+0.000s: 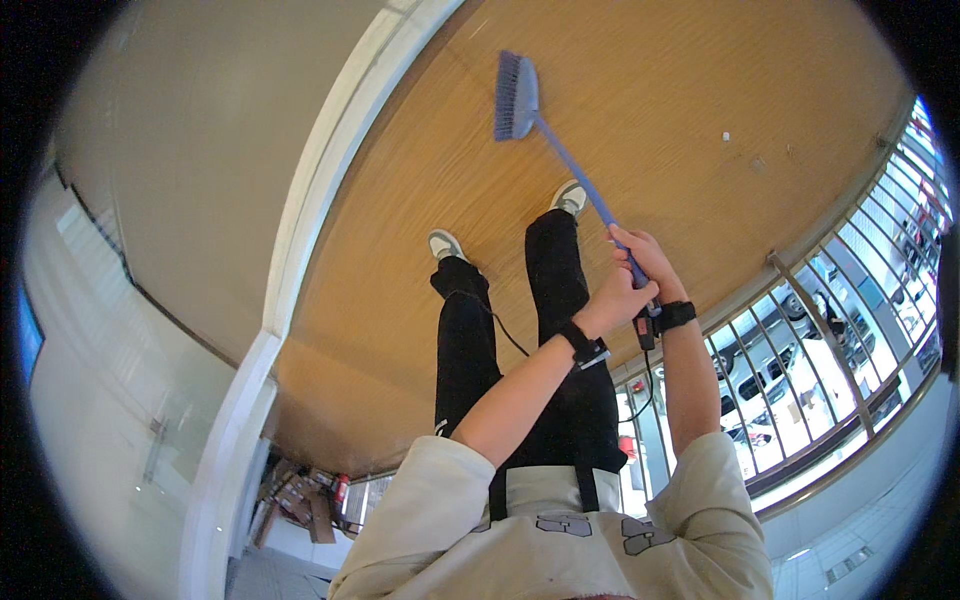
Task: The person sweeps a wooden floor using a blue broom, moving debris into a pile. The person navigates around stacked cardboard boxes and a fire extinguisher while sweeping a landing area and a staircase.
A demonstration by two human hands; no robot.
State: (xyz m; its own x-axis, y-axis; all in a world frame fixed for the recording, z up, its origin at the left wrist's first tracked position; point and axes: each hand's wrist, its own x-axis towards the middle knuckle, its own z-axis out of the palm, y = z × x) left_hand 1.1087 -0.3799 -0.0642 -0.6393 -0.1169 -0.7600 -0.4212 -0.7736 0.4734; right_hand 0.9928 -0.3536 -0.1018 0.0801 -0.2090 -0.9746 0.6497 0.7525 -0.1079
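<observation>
A blue-purple broom point(575, 165) slants across the view. Its bristled head rests on or just above the wood-toned floor, past my feet. Both hands are closed round the upper handle. My right hand point(648, 258) grips it farther from me, nearer the bristles. Close to the handle's top end, my left hand point(615, 303) is wrapped round it just behind the right. Black bands circle both wrists, and a small black device with a cable point(645, 327) hangs by the right wrist.
A small white scrap point(726, 136) lies on the floor point(640, 90) to the right of the broom head. Metal railings point(800, 350) run along the right, with a lower level beyond. A white frame point(330, 150) borders a glass panel at left. Stacked cardboard point(305, 500) stands lower left.
</observation>
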